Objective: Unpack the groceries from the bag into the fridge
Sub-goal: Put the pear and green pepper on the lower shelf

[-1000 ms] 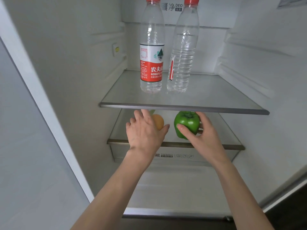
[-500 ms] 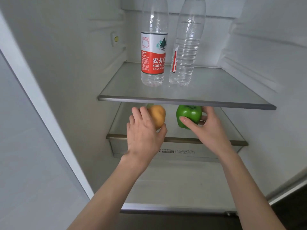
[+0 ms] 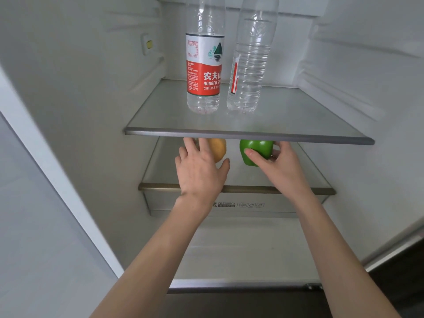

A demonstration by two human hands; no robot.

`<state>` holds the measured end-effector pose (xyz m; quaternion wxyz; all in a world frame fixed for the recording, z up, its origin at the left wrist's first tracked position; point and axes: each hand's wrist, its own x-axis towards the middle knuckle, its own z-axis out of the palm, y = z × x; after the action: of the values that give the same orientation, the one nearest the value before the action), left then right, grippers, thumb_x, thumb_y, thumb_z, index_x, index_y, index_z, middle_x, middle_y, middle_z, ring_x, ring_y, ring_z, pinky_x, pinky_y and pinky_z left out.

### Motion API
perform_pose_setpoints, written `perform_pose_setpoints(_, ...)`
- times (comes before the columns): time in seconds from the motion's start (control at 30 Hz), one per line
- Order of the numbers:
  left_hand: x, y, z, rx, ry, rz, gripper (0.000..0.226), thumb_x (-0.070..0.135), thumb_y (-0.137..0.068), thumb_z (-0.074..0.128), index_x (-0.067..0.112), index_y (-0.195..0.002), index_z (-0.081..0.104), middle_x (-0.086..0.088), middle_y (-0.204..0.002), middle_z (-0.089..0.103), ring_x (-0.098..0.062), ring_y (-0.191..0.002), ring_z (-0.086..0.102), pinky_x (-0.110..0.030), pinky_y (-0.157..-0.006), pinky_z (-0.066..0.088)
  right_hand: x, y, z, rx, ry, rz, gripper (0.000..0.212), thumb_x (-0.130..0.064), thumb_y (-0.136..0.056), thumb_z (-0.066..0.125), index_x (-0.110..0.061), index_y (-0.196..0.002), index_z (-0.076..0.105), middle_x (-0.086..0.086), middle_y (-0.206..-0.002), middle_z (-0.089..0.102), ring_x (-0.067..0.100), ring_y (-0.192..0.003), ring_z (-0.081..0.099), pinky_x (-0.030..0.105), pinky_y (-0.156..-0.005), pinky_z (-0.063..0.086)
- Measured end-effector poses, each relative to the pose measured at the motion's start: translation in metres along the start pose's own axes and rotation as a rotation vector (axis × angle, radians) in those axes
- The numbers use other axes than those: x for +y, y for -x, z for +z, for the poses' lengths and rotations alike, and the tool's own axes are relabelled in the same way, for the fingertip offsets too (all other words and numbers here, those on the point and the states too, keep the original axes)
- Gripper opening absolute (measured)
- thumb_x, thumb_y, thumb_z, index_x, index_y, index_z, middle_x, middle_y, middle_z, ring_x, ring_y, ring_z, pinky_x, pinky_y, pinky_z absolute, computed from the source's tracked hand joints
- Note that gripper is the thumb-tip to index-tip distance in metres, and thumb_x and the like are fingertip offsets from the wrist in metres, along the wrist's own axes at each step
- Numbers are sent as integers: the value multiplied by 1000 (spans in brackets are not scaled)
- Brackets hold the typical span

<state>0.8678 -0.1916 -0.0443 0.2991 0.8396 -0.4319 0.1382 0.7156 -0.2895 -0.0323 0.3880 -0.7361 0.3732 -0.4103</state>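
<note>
Left hand (image 3: 200,171) curled on yellow-brown potato (image 3: 218,149), right hand (image 3: 278,167) clamped round green pepper (image 3: 255,151), both just under upper glass shelf's (image 3: 247,135) front edge, over lower shelf (image 3: 236,188)

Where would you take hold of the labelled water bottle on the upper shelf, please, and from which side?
Grip the labelled bottle round its straight labelled middle, coming from the front-left. It stands upright, the unlabelled bottle stands close on its right, and the shelf in front and to its left is bare, so a hand has room there.
</note>
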Motion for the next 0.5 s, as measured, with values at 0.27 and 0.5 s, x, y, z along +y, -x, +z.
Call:
perform_pose_setpoints(0.27,-19,3,-2,11,9,-5,53,52,-92,59,11,-124,49,-10,-114,57,-36,-101,59,-45,-86,42,-2,4,2,10,80,-47,54,-44,-83,82,-40,-127,51,-14,-127,64,-4,-109,63,19,-81,50)
perform_pose_setpoints(0.5,-22,8,4,106,20,20,50,52,-91,63,9,-115,55,-12,-107,64,-37,-98,60,-45,-82,41,4,6,-1,-6,80,-95,63,-47,-84,80,-36,-138,50,-15,-126,66,6,-110,67,32,-92,57)
